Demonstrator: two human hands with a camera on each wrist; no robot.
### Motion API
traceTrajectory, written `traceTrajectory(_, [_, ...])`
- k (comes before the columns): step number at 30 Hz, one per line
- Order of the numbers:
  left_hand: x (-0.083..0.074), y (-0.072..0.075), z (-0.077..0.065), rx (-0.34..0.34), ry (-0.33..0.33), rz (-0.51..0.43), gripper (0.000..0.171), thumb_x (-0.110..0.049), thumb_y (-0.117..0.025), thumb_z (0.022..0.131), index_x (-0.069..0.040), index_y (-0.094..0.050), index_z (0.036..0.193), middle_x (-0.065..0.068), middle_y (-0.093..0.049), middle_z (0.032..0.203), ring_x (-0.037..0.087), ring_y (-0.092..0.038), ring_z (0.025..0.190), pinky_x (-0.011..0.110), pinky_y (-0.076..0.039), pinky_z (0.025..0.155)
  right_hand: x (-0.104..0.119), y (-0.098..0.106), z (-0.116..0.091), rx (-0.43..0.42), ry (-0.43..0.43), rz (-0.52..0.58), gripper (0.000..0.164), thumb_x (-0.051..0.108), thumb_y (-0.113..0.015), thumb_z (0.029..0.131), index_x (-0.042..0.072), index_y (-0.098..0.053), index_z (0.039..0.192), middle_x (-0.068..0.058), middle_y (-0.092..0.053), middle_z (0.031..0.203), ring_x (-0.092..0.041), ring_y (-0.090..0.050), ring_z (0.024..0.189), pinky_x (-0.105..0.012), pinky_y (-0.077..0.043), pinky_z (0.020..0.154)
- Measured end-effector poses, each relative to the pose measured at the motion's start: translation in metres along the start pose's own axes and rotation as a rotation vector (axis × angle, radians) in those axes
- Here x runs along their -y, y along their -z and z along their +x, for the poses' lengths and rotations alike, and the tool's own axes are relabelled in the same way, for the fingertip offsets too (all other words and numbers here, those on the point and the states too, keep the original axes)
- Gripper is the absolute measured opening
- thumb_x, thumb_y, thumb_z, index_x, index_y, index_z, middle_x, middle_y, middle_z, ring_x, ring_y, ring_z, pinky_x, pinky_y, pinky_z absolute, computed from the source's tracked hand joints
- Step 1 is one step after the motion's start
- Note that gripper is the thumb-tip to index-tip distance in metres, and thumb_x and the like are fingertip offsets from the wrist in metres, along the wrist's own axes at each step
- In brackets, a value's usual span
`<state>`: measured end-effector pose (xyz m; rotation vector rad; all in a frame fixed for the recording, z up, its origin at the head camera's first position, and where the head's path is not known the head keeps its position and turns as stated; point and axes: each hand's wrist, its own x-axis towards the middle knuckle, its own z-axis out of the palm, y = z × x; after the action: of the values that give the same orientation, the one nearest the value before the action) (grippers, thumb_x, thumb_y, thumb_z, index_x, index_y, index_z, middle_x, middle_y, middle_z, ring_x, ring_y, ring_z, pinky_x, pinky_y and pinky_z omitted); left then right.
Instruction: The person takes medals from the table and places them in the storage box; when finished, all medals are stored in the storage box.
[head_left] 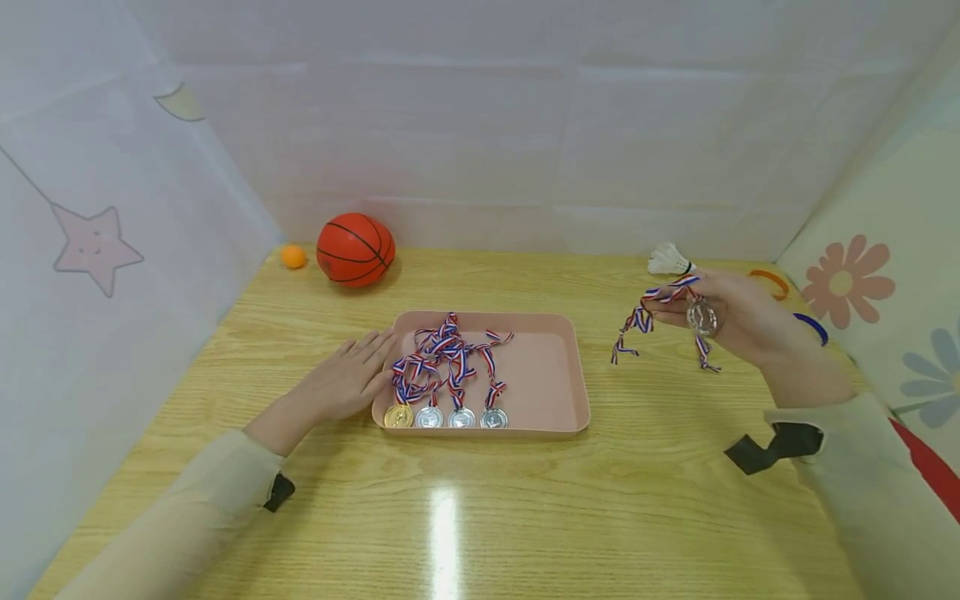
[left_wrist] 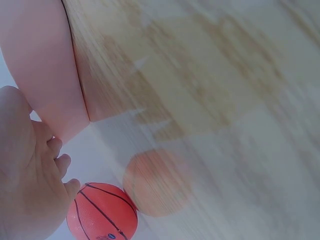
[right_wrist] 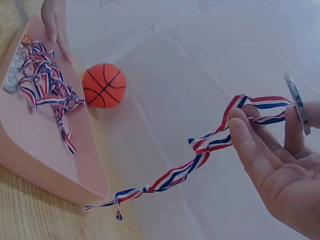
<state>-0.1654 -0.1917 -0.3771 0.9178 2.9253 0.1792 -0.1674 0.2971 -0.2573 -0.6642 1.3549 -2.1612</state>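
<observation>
My left hand (head_left: 348,375) lies with straight fingers against the left wall of a pink tray (head_left: 543,375); the left wrist view shows its palm side by the tray's outer wall. Inside, along the near wall, lie a gold medal (head_left: 398,416) and three silver medals (head_left: 461,418), their striped ribbons (head_left: 442,350) tangled behind them. Right of the tray, above the table, my right hand (head_left: 738,321) holds another silver medal (head_left: 702,317) near the fingers. Its red, white and blue ribbon (right_wrist: 175,175) passes over the fingers and hangs down knotted.
Toward the back left are an orange ball (head_left: 293,256) and a small basketball (head_left: 356,250). A white shuttlecock (head_left: 670,259) lies behind my right hand, with an orange ring (head_left: 771,282) and a blue ring (head_left: 812,327) to its right. Fabric walls enclose the wooden table (head_left: 525,508).
</observation>
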Motion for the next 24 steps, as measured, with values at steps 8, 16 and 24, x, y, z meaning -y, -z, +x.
traceTrajectory(8, [-0.001,0.001,-0.001,-0.001,-0.004,-0.005,0.055,-0.027,-0.034,0.100,0.004,-0.022,0.144,0.019,-0.019,0.149,0.037,-0.017,0.134,0.052,-0.015,0.106,-0.012,-0.026,0.031,0.053,-0.035,0.112,0.034,-0.006,-0.025,0.097,-0.013,-0.058,0.100,-0.027,-0.058,0.111,-0.034,-0.054,0.110,-0.042,-0.036,0.097])
traceTrajectory(16, [-0.001,0.001,-0.001,-0.002,-0.002,-0.001,0.054,-0.026,-0.035,0.100,0.004,-0.023,0.144,0.020,-0.020,0.148,0.037,-0.017,0.134,0.052,-0.016,0.106,-0.041,-0.040,0.058,0.034,-0.070,-0.042,0.036,-0.002,-0.028,0.097,-0.002,-0.065,0.094,-0.015,-0.063,0.110,-0.025,-0.057,0.107,-0.035,-0.042,0.094])
traceTrajectory(24, [-0.001,0.001,-0.001,-0.022,-0.008,0.000,0.054,-0.024,-0.037,0.099,0.005,-0.026,0.142,0.020,-0.022,0.148,0.038,-0.019,0.134,0.053,-0.017,0.105,-0.056,-0.052,0.090,-0.137,-0.137,-0.158,0.029,0.006,-0.037,0.097,0.005,-0.064,0.087,-0.008,-0.065,0.100,-0.022,-0.061,0.098,-0.036,-0.044,0.092])
